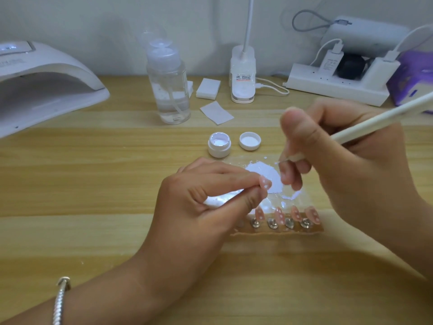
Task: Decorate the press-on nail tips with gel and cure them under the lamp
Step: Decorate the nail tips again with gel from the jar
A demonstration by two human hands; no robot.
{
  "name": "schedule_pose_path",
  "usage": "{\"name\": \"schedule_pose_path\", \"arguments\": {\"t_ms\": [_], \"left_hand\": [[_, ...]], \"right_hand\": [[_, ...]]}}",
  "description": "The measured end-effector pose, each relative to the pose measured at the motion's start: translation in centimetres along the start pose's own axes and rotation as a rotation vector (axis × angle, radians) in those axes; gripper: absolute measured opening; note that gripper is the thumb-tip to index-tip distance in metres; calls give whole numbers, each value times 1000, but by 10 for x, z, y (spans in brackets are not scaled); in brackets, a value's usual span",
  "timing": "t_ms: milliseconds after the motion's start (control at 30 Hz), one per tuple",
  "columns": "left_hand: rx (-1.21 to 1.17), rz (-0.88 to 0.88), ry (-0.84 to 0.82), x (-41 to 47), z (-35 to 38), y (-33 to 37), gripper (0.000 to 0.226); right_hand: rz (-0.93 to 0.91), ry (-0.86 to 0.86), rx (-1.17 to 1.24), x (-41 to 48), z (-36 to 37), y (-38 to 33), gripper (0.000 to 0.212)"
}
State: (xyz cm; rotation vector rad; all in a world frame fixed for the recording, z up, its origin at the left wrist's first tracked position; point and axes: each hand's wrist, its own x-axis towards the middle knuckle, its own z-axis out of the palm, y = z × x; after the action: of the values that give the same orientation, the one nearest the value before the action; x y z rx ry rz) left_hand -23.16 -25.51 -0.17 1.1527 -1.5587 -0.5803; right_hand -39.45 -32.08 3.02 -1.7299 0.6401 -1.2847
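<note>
My left hand (206, 195) pinches a pink nail tip with white dots (265, 184) on its clear stand, over a clear palette sheet (311, 198) smeared with white gel (264, 172). My right hand (328, 156) grips a white dotting pen (365, 126), its fine tip just above the gel patch. Several more pink dotted nail tips (288, 214) stand on metal holders along a wooden strip (276, 232) in front of the palette. An open white gel pot (219, 145) and its lid (250, 141) sit behind the palette. The white curing lamp (44, 85) is at the far left.
A clear pump bottle (169, 83) stands at the back centre, with white wipe pads (208, 89) and a loose wipe (216, 112) beside it. A clip desk lamp base (242, 78), a power strip with chargers (339, 83) and a purple tissue pack (414, 78) line the back right.
</note>
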Motion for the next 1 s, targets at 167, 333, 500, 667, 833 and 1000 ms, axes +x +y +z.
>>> {"name": "schedule_pose_path", "arguments": {"t_ms": [167, 333, 500, 667, 833, 1000], "left_hand": [[-12, -5, 3, 1, 0, -1, 9], [-17, -3, 1, 1, -1, -2, 7], [-11, -13, -4, -1, -1, -1, 9], [12, -14, -29, 1, 0, 0, 9], [27, 5, -41, -1, -1, 1, 9], [42, 14, -33, -1, -1, 0, 9]], "right_hand": [[150, -48, -249, 10, -14, 16, 51], [274, -181, -523, 10, -18, 33, 47], [87, 13, -252, 13, -16, 11, 40], [12, -27, -48, -1, -1, -6, 35], [52, -39, -44, -6, 5, -6, 38], [49, -51, -51, -7, 4, -4, 37]]}}
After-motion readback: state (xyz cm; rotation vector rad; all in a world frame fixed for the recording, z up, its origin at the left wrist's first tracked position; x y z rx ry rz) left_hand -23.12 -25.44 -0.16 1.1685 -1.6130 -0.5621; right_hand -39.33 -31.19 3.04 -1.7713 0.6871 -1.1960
